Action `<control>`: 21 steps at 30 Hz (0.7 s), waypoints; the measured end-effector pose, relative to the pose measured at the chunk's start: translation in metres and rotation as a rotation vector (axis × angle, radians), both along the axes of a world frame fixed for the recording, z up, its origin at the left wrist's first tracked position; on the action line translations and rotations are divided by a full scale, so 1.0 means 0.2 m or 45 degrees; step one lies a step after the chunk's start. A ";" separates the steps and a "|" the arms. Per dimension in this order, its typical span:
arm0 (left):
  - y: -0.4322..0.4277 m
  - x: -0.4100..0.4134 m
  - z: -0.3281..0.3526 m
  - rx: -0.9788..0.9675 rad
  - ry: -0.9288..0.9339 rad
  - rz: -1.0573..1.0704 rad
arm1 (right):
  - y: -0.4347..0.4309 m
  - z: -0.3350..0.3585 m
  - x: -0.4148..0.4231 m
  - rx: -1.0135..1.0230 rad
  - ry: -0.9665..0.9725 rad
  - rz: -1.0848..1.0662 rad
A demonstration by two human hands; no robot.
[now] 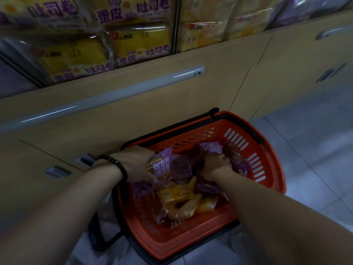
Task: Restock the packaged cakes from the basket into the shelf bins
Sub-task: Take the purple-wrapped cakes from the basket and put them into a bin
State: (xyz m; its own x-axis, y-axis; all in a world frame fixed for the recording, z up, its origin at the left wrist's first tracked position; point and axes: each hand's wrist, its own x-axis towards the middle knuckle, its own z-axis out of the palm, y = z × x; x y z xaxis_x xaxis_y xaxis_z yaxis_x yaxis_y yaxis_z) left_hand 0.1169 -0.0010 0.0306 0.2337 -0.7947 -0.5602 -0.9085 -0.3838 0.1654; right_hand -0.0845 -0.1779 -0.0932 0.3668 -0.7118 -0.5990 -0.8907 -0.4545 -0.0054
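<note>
A shop: packaged cakes (pixel 131 41) fill shelf bins (orange basket (pixel 267 157) below).

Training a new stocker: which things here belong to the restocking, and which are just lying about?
Job: left hand, right hand, purple cake packs both hands grip, yellow cake packs, orange basket, shelf bins.
Bystanders: cabinet doors, tiled floor, wrist bracelet.

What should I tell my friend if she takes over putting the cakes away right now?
Left hand grips a purple cake pack inside the orange basket on the floor.
Right hand grips a second purple pack there.
Yellow packs lie loose in the basket.
Neither gripped pack is out yet; everything in the basket has to go up into the shelf bins.
</note>
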 end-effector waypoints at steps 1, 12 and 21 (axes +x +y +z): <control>0.00 0.00 0.00 0.001 -0.011 -0.004 | -0.01 0.03 0.00 -0.018 -0.037 -0.007; 0.00 0.08 0.05 0.015 -0.109 0.005 | -0.04 0.42 0.01 0.376 -0.852 -0.050; 0.03 0.11 0.04 -0.063 0.012 0.116 | -0.07 0.71 -0.21 0.834 -0.939 -0.021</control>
State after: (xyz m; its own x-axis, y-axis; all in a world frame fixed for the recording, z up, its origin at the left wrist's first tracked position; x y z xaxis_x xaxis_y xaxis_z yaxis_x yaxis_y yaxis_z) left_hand 0.1393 0.0045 0.0379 0.3016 -0.7971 -0.5231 -0.8684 -0.4562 0.1944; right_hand -0.1260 -0.1918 0.0496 0.7998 -0.3292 -0.5019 -0.5692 -0.1509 -0.8082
